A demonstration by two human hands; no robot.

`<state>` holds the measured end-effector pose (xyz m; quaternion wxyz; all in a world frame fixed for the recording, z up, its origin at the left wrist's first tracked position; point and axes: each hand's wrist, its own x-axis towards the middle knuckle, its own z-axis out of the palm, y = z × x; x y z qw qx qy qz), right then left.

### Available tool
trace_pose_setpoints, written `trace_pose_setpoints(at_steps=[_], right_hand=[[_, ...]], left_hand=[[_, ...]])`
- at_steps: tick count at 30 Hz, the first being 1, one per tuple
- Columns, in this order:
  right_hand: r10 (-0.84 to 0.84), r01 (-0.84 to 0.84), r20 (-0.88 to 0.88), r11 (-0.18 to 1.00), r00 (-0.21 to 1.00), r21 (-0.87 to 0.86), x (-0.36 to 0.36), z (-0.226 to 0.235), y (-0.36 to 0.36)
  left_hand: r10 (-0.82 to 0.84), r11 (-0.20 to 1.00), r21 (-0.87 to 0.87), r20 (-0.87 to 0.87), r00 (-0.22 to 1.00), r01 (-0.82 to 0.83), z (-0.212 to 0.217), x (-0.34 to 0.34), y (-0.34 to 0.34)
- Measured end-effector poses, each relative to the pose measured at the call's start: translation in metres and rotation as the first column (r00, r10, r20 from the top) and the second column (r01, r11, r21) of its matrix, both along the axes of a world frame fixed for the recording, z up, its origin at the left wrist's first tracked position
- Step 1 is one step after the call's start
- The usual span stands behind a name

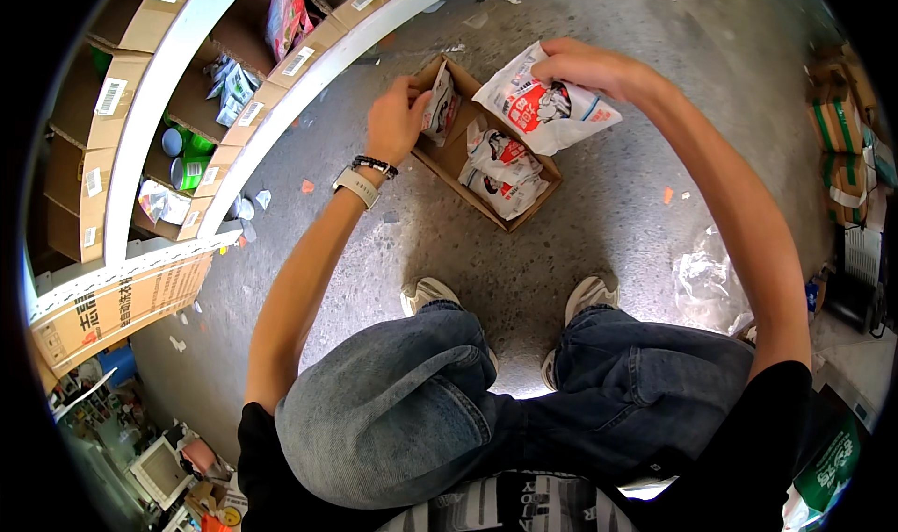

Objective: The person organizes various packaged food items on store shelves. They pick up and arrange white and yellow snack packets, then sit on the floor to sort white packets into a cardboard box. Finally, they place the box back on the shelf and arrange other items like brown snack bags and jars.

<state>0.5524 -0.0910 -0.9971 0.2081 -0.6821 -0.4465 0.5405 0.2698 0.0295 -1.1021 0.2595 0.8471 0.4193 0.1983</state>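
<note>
An open cardboard box (475,205) sits on the floor in front of my feet. Two white packets with red print (505,163) lie in its near end, one overlapping the other. Another printed packet (441,111) stands on edge inside at the far left. My left hand (398,121) is closed at the box's left edge, its thumb beside the upright packet. Over the box's right side, my right hand (585,67) pinches the upper right part of a larger-looking white packet with red print (547,107). That packet is tilted, and hides part of the box.
At the left, a white-edged shelf (173,111) holds cardboard bins with bagged goods and green cans (192,172). A large printed carton (122,298) is beneath it. Clear plastic wrap (711,280) lies on the floor at right, with strapped cartons (835,125) beyond.
</note>
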Motion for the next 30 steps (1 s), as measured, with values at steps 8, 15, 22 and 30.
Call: trace_pose_setpoints(at_steps=[8,15,22,30], right_hand=[[0.003,-0.002,-0.048,1.0,0.999,0.018,-0.002,-0.012,0.004],[-0.003,0.002,0.014,0.999,1.0,0.032,0.0,0.007,-0.006],[0.036,-0.037,0.034,0.999,0.999,0.026,-0.002,0.003,-0.004],[-0.024,0.026,-0.028,0.997,0.999,0.072,-0.003,-0.001,-0.008]], left_hand=[[-0.157,0.982,0.052,-0.31,0.938,0.182,0.006,-0.014,0.005],[-0.299,0.953,-0.134,-0.275,0.914,0.272,0.018,-0.026,0.04],[-0.135,0.948,0.212,-0.399,0.907,0.235,0.022,-0.023,0.01],[-0.059,0.927,0.265,-0.594,0.802,0.265,0.058,-0.014,-0.012]])
